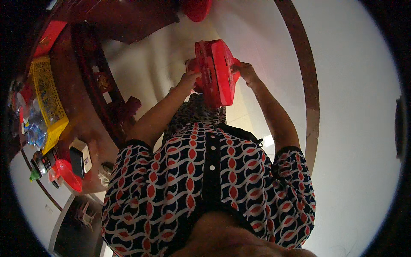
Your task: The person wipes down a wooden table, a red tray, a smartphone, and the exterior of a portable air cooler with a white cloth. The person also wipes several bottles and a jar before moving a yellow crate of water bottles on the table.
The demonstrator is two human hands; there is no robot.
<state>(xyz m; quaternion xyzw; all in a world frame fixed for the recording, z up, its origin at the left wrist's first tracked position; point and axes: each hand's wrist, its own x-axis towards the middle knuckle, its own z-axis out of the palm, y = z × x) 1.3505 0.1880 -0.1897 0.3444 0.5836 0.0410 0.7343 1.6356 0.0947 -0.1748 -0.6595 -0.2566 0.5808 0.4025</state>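
Note:
A glossy red box-like object [221,74], its exact kind unclear, is held in front of my body above the pale floor. The fingers of my left hand [190,80] grip its left side, partly hidden by red parts there. On the opposite side my right hand [245,72] pinches a red part that sticks out. Dark slots and a narrow gap run along the face turned towards me. Both arms reach forward from my patterned shirt.
Along the left stands dark reddish wooden furniture [93,128] bearing a yellow openwork plastic basket [57,112] with clear bottles beside it, a black-and-cream box [84,157] and a red plastic item [69,175]. A grey-framed screen [75,225] is lower left. A white wall [353,128] rises right.

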